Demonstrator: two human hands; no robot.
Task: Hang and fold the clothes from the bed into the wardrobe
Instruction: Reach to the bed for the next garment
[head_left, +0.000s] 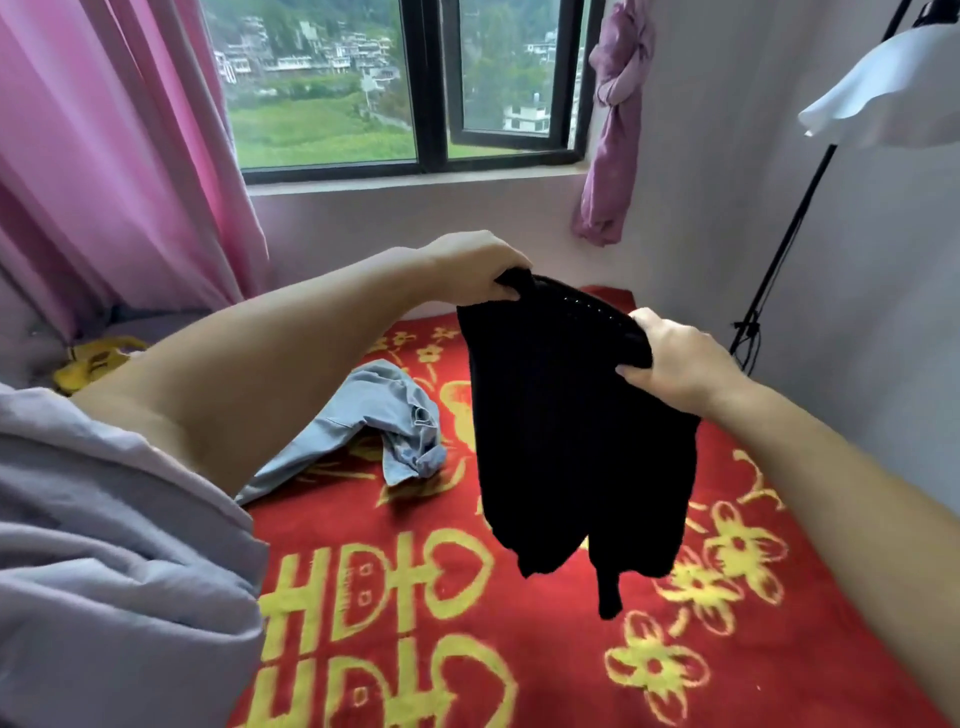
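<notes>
A pair of black shorts (576, 436) hangs in the air above the bed, held up by its waistband. My left hand (475, 273) grips the far end of the waistband. My right hand (675, 361) grips the near right end. The legs of the shorts dangle down over the red blanket (467, 649) with yellow flowers and characters. A crumpled light-blue garment (363, 431) lies on the blanket to the left of the shorts. No wardrobe is in view.
Pink curtains (104, 156) hang at the left beside a window (415, 83). A knotted purple cloth (615, 124) hangs by the right wall. A black stand (779, 249) with a white shade (883, 93) stands at the right. Something yellow (93, 361) lies at the bed's far left.
</notes>
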